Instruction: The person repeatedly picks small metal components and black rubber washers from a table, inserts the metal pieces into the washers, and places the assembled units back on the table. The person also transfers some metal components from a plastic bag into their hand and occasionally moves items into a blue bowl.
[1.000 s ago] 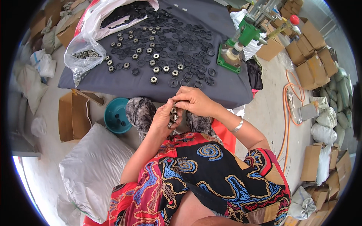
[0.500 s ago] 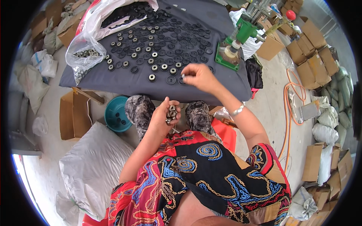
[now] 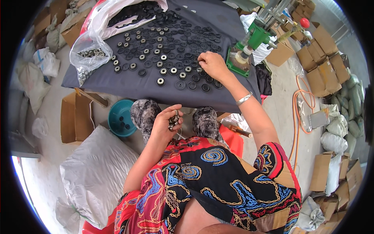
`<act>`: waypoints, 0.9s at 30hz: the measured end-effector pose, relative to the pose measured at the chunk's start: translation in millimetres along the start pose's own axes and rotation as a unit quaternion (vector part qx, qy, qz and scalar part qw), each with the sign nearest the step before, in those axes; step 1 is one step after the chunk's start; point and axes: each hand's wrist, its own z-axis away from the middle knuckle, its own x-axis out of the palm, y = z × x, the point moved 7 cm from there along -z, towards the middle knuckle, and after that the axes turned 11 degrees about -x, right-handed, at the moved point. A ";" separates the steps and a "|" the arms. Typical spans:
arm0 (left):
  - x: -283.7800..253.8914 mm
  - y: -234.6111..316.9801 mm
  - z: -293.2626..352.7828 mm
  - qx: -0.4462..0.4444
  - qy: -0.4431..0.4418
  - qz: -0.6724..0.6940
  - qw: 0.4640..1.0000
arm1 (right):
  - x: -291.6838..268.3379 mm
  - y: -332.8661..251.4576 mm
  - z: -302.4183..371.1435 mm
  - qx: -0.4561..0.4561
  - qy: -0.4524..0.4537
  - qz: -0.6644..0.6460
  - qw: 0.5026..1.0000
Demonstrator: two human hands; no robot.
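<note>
My left hand (image 3: 163,125) is closed around several small metal bearings (image 3: 173,121), held low in front of the table's near edge. Over the table's right half, my right hand (image 3: 215,66) has its fingers drawn together and pointing down at the black plastic wheels (image 3: 180,84). Whatever is between those fingertips is hidden. Just below them lies a wheel with something shiny (image 3: 199,70) in its middle. Some wheels, such as one near the front (image 3: 160,81), have a metal bearing seated in the centre; others show a plain black centre.
A green hand press (image 3: 238,62) with a red knob stands right of my right hand. At the table's left lies a clear bag of bearings (image 3: 89,58), beside a white bag (image 3: 102,31) of black wheels. A teal basin (image 3: 121,111) sits on the floor; an orange hose (image 3: 297,117) lies right.
My right hand has moved up and right, away from the front wheels toward those beside the press. My left hand stays nearly in place, its fingers curled more over the bearings.
</note>
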 end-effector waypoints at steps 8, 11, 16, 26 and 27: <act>4.4 -0.4 -9.0 -0.005 -0.019 -0.025 0.999 | 26.2 -1.5 5.5 0.046 -0.124 0.072 0.989; 1.3 1.6 -7.5 -0.001 -0.010 -0.017 1.000 | 33.7 2.3 2.8 0.049 -0.123 0.079 0.988; -5.4 3.6 -3.0 0.011 -0.002 -0.002 1.000 | 21.4 1.1 0.6 0.014 -0.035 0.039 0.999; -2.1 9.9 1.6 0.014 0.012 -0.001 1.000 | 36.2 2.7 -11.2 -0.027 -0.031 0.047 0.998; -3.9 9.6 1.8 0.016 0.014 -0.001 1.000 | 37.4 2.4 -10.8 -0.022 -0.035 0.047 0.998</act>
